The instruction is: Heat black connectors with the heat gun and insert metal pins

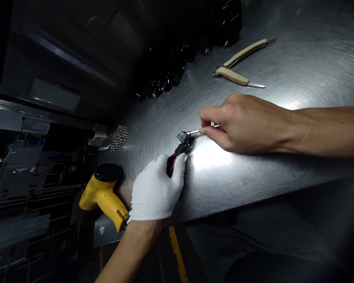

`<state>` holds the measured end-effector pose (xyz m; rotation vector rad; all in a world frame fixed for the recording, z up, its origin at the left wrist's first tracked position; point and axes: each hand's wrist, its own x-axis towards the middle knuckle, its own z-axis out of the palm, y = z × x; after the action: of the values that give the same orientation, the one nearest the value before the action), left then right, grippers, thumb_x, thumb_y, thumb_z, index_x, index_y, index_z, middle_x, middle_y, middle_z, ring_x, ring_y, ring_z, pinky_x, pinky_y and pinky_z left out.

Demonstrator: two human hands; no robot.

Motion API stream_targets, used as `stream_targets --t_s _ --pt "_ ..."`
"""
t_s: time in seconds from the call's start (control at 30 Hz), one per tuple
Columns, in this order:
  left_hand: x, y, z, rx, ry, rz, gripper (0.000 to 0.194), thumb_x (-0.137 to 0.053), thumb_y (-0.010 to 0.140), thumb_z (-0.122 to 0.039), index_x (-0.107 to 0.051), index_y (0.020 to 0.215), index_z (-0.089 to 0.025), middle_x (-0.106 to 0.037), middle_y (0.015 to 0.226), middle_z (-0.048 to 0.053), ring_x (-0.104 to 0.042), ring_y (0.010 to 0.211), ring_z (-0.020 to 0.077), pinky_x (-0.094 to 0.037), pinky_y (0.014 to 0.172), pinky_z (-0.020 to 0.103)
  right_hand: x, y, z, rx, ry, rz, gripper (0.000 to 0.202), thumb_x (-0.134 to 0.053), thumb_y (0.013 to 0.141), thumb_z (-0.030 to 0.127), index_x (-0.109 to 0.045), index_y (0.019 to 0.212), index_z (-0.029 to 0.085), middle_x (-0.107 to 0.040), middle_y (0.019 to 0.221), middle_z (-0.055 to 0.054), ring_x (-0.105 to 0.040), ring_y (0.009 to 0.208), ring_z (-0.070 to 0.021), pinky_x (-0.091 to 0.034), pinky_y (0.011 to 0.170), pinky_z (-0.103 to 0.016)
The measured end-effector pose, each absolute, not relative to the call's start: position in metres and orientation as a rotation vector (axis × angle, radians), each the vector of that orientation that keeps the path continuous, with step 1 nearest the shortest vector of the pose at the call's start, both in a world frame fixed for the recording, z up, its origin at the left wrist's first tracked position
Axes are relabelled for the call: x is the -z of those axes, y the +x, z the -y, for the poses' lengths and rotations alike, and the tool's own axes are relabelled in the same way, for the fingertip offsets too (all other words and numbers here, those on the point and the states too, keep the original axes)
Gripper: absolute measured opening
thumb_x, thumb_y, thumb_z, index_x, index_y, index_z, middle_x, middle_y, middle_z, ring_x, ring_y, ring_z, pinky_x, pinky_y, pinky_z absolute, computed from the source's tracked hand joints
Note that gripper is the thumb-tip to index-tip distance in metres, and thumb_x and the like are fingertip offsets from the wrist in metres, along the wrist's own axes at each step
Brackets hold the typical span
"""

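Observation:
My left hand (157, 188), in a white glove, is closed around a black part with a bit of red (174, 155), and most of it is hidden by the fingers. At its upper end sits a small black connector-like piece (182, 137). A slim metal rod (194, 132) is pinched between the thumb and forefinger of my bare right hand (233, 125). Its tip meets the upper end of the black piece, and its back end disappears into my hand. Whether the tip is inside or only touching, I cannot tell.
Cream-handled pliers (242, 59) lie spread on the metal table (271, 173) beyond my right hand. Dark glossy parts (171, 74) are heaped at the back. Small shiny metal pieces (118, 138) and a yellow-and-black handheld tool (106, 194) are at the left.

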<state>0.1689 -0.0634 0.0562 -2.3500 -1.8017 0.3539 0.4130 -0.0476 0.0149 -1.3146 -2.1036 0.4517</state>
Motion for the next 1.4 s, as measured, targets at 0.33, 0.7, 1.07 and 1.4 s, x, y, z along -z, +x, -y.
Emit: stream_targets --t_s 0.33,0.7,1.07,1.4 --pt "-0.060 0.144 0.047 -0.433 -2.559 1.540 0.042 -0.040 0.099 -0.058 -0.058 0.088 -0.022 -0.064 0.078 0.004 -0.061 0.069 0.0205 -0.036 0.062 0.031 -0.022 0.425 0.041 -0.457 -1.190 2.249 0.012 -0.060 0.090 0.023 -0.067 0.080 0.022 -0.059 0.060 0.004 -0.045 0.050 -0.0095 -0.029 0.047 -0.030" --pt "-0.061 0.131 0.026 -0.549 -2.691 1.281 0.044 -0.039 0.098 -0.057 -0.064 0.102 -0.020 -0.067 0.084 0.006 -0.064 0.075 0.0231 -0.042 0.064 0.034 -0.026 0.433 0.034 -0.770 -1.171 2.362 0.013 -0.062 0.096 0.031 -0.073 0.093 0.023 -0.067 0.069 0.004 -0.046 0.055 -0.0070 -0.029 0.053 -0.030" --pt "-0.063 0.133 0.017 -0.581 -2.733 1.219 0.050 -0.039 0.097 -0.061 -0.066 0.105 -0.019 -0.067 0.083 0.007 -0.065 0.073 0.0240 -0.043 0.063 0.033 -0.028 0.438 0.024 -0.850 -1.002 2.412 0.010 -0.063 0.096 0.025 -0.073 0.095 0.022 -0.065 0.069 0.007 -0.048 0.058 -0.0065 -0.034 0.058 -0.030" --pt "-0.063 0.129 0.011 -0.589 -2.783 1.104 0.051 -0.039 0.098 -0.060 -0.066 0.108 -0.018 -0.067 0.082 0.008 -0.066 0.072 0.0244 -0.045 0.062 0.034 -0.027 0.442 0.016 -0.755 -0.762 2.483 0.013 -0.064 0.096 0.019 -0.066 0.083 0.018 -0.045 0.053 0.011 -0.036 0.048 -0.0026 -0.027 0.049 -0.026"
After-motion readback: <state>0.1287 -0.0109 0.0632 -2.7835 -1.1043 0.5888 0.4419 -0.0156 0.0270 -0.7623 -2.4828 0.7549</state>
